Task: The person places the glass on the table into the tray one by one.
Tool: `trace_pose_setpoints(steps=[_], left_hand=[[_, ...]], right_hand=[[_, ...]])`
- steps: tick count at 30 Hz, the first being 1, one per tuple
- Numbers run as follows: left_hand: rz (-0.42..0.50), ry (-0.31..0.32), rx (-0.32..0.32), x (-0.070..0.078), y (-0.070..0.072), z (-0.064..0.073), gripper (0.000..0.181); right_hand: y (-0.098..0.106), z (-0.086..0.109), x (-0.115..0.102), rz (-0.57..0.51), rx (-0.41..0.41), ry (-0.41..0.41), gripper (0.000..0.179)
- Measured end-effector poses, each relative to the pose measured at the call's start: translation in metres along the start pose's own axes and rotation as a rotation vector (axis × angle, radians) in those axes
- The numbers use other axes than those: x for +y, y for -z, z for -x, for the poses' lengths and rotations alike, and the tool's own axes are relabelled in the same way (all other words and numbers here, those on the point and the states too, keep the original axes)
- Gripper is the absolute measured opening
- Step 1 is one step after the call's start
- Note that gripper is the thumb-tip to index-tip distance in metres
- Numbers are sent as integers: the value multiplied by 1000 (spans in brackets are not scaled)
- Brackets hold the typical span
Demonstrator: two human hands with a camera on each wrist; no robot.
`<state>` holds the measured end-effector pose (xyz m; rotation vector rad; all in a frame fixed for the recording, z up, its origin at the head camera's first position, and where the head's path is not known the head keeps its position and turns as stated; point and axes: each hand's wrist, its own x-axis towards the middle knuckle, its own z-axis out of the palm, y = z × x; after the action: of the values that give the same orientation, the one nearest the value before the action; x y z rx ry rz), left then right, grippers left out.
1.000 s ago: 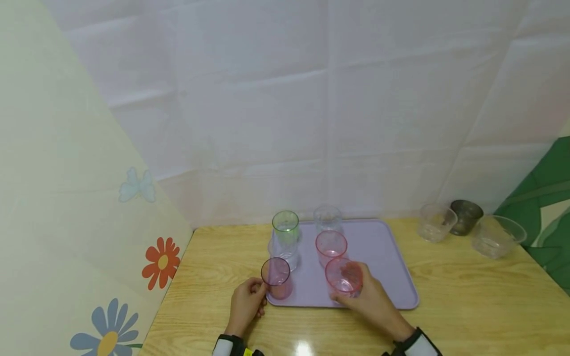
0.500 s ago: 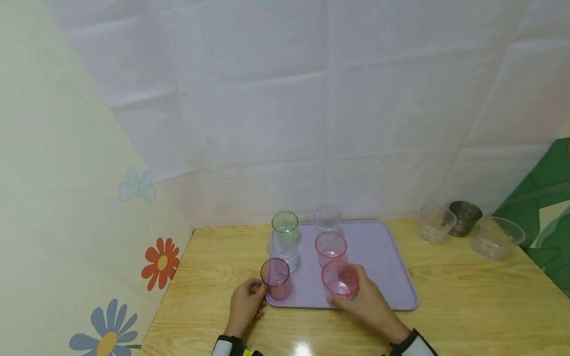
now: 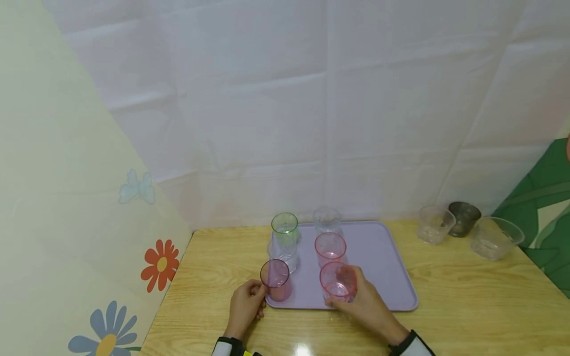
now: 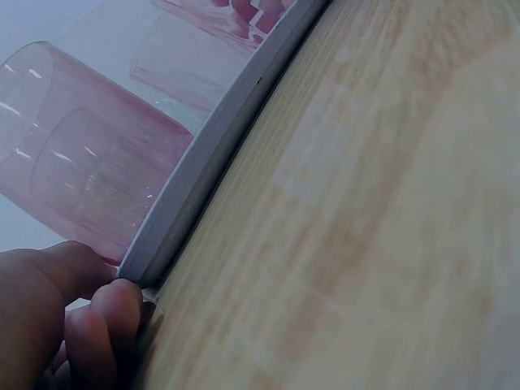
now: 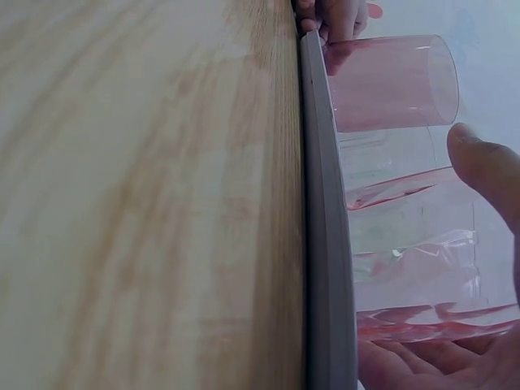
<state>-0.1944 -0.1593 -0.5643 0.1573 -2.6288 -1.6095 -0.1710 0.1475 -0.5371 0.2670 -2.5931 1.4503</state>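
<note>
A lilac tray (image 3: 378, 257) lies on the table with several cups upright on it. My left hand (image 3: 244, 304) pinches the tray's near left corner, thumb on the rim (image 4: 175, 199) and fingers below. Beside that thumb stands a purple-pink cup (image 4: 97, 154). Near the front edge, my right hand (image 3: 371, 309) grips a clear pink cup (image 3: 337, 281) with a red rim, thumb and fingers on opposite sides of it. Whether its base touches the tray is unclear. Right behind it is another pink cup (image 3: 330, 246).
A green-rimmed cup (image 3: 285, 225) and a clear cup (image 3: 285, 254) stand behind the purple-pink one. Another clear cup (image 3: 327, 217) is at the tray's back. Off to the right are a clear bowl (image 3: 496, 237), a dark cup (image 3: 464, 218) and a clear cup (image 3: 435, 225).
My right hand has moved slightly left and toward me with the pink cup. The left hand keeps its place at the tray corner.
</note>
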Motion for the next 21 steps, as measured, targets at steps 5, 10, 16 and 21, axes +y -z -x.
trace_pose_setpoints(steps=[5,10,16,21], left_hand=[[5,-3,1,-1,0,0,10],[3,-14,6,-2,-1,0,12],[7,-19,7,-2,-2,1,12],[9,-34,13,-3,-2,0,12]], right_hand=[[0,-1,2,-10,-4,27,91],[-1,-2,3,-13,8,67,93],[-1,-2,4,-11,1,49,97],[0,-2,6,3,-2,31,101]])
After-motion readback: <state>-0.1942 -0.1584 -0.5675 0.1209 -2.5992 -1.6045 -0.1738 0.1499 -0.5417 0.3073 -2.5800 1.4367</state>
